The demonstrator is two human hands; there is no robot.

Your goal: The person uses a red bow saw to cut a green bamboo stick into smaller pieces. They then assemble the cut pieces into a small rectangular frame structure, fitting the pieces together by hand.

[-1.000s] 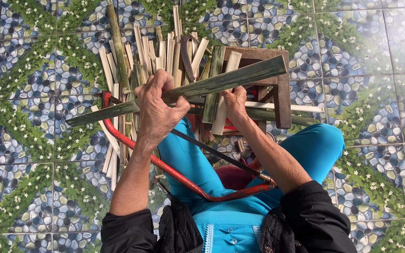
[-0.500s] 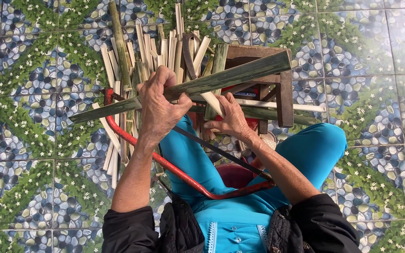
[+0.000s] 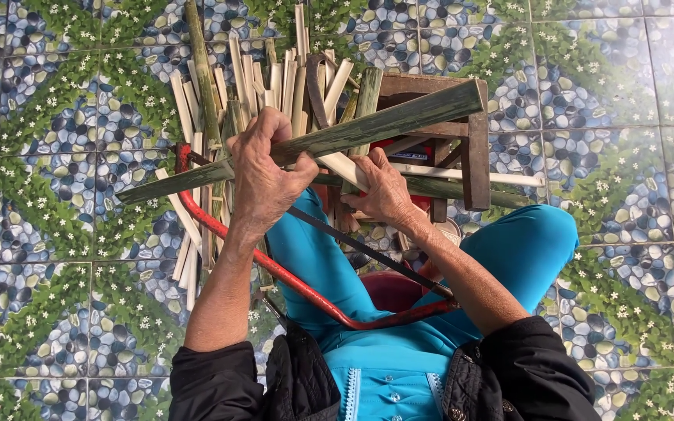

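Note:
My left hand (image 3: 263,175) is closed around a long green split bamboo piece (image 3: 399,118) that runs from lower left to upper right over my lap. My right hand (image 3: 381,187) grips a pale bamboo strip (image 3: 470,175) just beneath that piece, near a small wooden stool (image 3: 473,160). A red-framed hacksaw (image 3: 306,292) lies across my blue-trousered legs below both hands, its dark blade (image 3: 368,253) stretched toward my right forearm.
A pile of cut pale and green bamboo strips (image 3: 274,74) lies on the patterned pebble-print tile floor (image 3: 56,234) in front of me. A dark red seat (image 3: 391,288) shows between my legs. My sleeves are black.
The green bamboo piece has shifted slightly to the right and up with my left hand. My right hand has slid a little along the pale strip, toward the stool.

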